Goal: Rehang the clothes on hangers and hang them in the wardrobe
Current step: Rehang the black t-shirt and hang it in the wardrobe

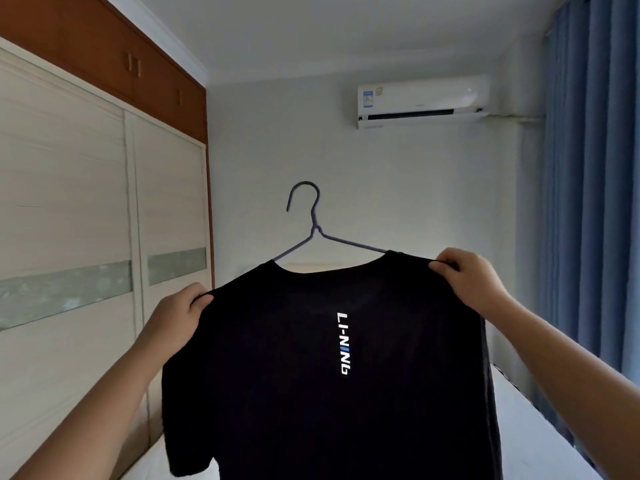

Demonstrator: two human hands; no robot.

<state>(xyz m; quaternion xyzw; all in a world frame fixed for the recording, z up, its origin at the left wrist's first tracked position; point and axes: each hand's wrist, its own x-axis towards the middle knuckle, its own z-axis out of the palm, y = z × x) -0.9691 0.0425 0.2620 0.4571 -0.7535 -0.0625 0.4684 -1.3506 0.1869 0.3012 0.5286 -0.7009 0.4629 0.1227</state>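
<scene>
Both hands pinch a black T-shirt (311,358) by its shoulders: left hand (173,318), right hand (471,278). It hangs on a wire hanger (313,220).

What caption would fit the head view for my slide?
The left hand and right hand pinch the shoulders of a black Li-Ning T-shirt on a grey wire hanger, wardrobe doors shut.

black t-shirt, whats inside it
A thin wire hanger sits inside the black t-shirt: its hook and upper arms stick out of the collar. Its ends and any lower bar are hidden by the fabric.
</scene>
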